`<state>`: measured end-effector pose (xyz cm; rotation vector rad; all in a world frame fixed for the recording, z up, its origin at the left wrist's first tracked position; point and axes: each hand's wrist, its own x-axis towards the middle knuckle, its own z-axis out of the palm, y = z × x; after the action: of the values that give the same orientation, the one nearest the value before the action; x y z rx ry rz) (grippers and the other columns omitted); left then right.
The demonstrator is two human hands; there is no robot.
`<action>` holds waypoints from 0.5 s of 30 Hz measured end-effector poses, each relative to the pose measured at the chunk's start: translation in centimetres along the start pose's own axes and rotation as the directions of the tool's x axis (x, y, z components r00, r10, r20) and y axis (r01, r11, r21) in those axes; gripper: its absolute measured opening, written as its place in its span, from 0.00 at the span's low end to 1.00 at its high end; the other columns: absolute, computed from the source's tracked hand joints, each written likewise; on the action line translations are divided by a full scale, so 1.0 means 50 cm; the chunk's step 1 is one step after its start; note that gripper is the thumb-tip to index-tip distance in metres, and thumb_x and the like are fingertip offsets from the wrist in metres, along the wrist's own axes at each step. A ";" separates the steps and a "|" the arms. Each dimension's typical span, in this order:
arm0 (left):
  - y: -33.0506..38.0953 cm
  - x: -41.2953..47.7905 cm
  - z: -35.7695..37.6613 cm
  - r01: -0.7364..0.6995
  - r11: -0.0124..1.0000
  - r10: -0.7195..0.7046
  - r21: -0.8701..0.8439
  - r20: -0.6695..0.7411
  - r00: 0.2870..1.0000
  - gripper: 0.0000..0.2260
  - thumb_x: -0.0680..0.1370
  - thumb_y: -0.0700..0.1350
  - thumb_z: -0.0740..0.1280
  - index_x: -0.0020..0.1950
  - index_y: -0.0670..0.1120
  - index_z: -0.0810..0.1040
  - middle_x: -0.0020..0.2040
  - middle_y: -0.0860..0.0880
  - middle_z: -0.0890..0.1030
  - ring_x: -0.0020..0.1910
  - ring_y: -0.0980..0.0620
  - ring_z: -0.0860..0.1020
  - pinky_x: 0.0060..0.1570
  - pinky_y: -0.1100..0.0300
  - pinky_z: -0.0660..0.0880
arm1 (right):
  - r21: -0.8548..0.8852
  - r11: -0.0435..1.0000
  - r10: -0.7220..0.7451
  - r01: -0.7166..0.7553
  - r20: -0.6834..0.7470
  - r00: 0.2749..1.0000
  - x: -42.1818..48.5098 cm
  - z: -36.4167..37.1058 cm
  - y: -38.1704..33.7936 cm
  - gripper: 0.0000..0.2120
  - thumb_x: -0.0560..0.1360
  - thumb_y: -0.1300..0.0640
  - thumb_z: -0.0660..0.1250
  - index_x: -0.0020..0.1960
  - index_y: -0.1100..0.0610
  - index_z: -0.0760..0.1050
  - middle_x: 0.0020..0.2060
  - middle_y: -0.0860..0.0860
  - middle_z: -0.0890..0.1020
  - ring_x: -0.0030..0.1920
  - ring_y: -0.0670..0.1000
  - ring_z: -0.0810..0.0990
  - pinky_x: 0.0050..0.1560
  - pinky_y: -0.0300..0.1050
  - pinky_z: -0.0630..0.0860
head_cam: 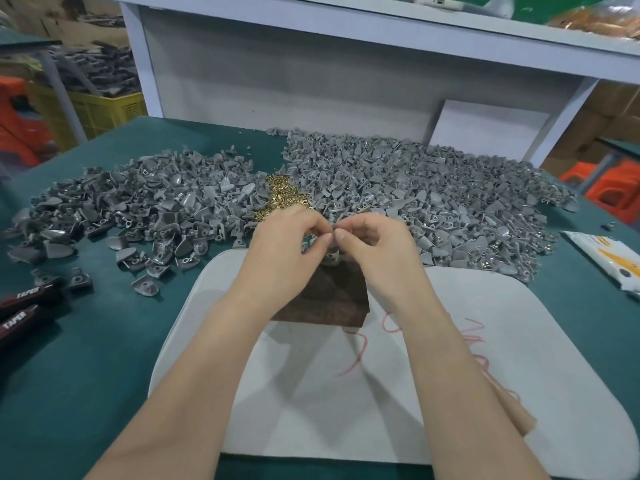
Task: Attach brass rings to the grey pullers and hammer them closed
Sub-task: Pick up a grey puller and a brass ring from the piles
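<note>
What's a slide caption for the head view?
Both hands pinch a grey puller above a wooden block, between puller piles and brass rings.

The item pinched between the left hand (289, 242) and the right hand (375, 244) is almost entirely covered by the fingertips (325, 238); its type cannot be determined. The dark wooden block (332, 299) is partly concealed by both wrists. The brass rings (282, 195) are too small to resolve individually. The dark handles (24, 308) marked TAPER are cut off by the left edge. The white packet (609, 261) is truncated at the right edge.
</note>
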<state>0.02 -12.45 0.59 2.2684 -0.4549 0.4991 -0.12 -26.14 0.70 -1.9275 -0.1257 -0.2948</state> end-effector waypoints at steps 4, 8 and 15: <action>-0.003 0.001 -0.002 0.032 0.999 -0.032 -0.013 0.002 0.999 0.04 0.76 0.44 0.68 0.48 0.48 0.82 0.47 0.52 0.79 0.51 0.49 0.76 0.56 0.48 0.71 | -0.064 0.997 -0.034 0.032 -0.018 0.999 0.001 -0.002 0.002 0.07 0.74 0.63 0.68 0.41 0.52 0.79 0.39 0.53 0.83 0.44 0.54 0.82 0.51 0.56 0.78; -0.017 0.000 -0.011 0.132 0.990 -0.139 0.056 0.136 0.981 0.08 0.74 0.50 0.70 0.52 0.53 0.80 0.51 0.52 0.78 0.56 0.49 0.74 0.60 0.46 0.69 | -0.349 0.931 -0.106 0.107 0.023 0.994 -0.002 -0.015 0.008 0.05 0.74 0.60 0.68 0.41 0.52 0.78 0.39 0.48 0.80 0.42 0.48 0.77 0.47 0.43 0.73; -0.011 -0.002 -0.006 0.138 0.977 -0.172 0.165 0.213 0.962 0.04 0.76 0.48 0.67 0.42 0.57 0.74 0.50 0.54 0.77 0.57 0.48 0.72 0.62 0.48 0.66 | -0.569 0.799 -0.133 0.196 0.150 0.980 -0.011 -0.001 -0.008 0.03 0.75 0.60 0.66 0.46 0.56 0.79 0.44 0.51 0.75 0.46 0.54 0.76 0.51 0.51 0.72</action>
<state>0.13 -11.84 0.42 2.4948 -0.3565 0.2004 -0.76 -26.00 0.94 -2.5555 -0.3020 -0.3821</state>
